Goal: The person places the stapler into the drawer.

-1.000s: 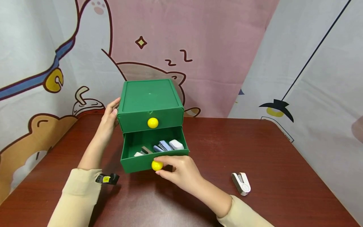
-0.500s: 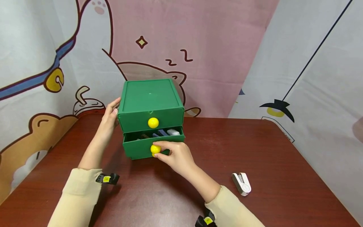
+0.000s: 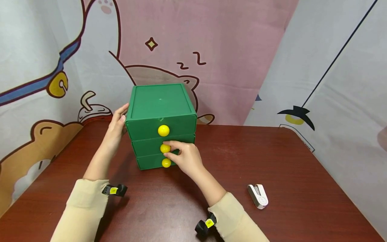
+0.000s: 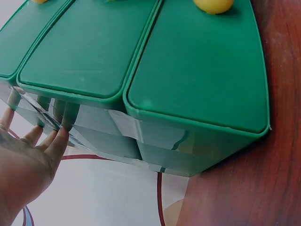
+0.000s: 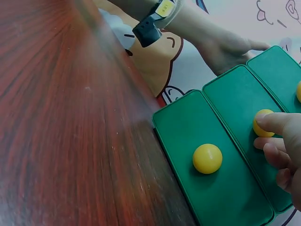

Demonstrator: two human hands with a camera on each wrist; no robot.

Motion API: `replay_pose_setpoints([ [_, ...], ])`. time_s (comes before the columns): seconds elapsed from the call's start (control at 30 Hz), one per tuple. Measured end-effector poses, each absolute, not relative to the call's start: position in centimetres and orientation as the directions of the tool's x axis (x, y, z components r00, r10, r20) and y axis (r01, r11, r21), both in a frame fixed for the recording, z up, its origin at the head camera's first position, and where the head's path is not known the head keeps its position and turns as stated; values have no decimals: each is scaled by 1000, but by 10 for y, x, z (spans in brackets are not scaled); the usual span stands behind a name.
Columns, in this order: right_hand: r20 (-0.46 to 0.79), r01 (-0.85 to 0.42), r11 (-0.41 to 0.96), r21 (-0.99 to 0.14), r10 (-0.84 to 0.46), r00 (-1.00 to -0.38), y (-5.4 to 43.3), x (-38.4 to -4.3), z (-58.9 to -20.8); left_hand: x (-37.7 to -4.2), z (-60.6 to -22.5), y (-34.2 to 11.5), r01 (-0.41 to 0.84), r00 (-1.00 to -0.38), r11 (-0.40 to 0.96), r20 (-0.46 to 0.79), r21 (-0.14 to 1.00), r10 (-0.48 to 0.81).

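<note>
A green drawer cabinet (image 3: 160, 102) with three drawers stands on the table, each front bearing a round yellow knob. All three drawers are pushed in. My right hand (image 3: 188, 159) pinches the middle drawer's yellow knob (image 5: 263, 123) between thumb and fingers. Against the cabinet's left side rests my left hand (image 3: 115, 129); in the left wrist view its fingers (image 4: 55, 143) lie fairly straight on that side wall. Below the right hand, the lowest yellow knob (image 5: 207, 158) is untouched. The inside of the middle drawer is hidden.
A white stapler (image 3: 258, 196) lies on the reddish-brown wooden table (image 3: 229, 158), right of the cabinet. A printed cartoon curtain (image 3: 226, 60) hangs behind the table. Each wrist wears a black camera strap (image 3: 205, 224).
My right hand has pushed the middle drawer inward by its knob until its front lies level with the others. The staplers inside are now out of sight. The left hand has stayed put.
</note>
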State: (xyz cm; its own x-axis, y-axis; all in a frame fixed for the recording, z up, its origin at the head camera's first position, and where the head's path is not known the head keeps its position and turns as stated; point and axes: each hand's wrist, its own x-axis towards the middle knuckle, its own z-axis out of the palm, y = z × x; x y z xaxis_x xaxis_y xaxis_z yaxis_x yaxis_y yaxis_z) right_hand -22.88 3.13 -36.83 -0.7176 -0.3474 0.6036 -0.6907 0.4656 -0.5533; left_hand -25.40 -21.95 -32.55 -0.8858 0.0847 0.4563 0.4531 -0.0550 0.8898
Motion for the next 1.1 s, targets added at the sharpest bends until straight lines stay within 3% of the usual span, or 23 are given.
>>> replay_pose_setpoints([
  [0.23,591,-674,507,-536,-344,-729,31,-230,-368,-254,-325,-220,453,-885,-50,456,890,93],
  [0.47,640,-704,602,-377,-381,-668,36,-225,-366,-254,-327,-220,445,-889,-53,448,894,93],
  [0.63,664,-732,580,-358,-392,-636,42,-221,-363,-255,-327,-220,447,-887,-57,451,893,98],
  [1.1,439,-688,574,-443,-531,-725,49,-226,-386,-255,-326,-221,442,-890,-46,444,896,99],
])
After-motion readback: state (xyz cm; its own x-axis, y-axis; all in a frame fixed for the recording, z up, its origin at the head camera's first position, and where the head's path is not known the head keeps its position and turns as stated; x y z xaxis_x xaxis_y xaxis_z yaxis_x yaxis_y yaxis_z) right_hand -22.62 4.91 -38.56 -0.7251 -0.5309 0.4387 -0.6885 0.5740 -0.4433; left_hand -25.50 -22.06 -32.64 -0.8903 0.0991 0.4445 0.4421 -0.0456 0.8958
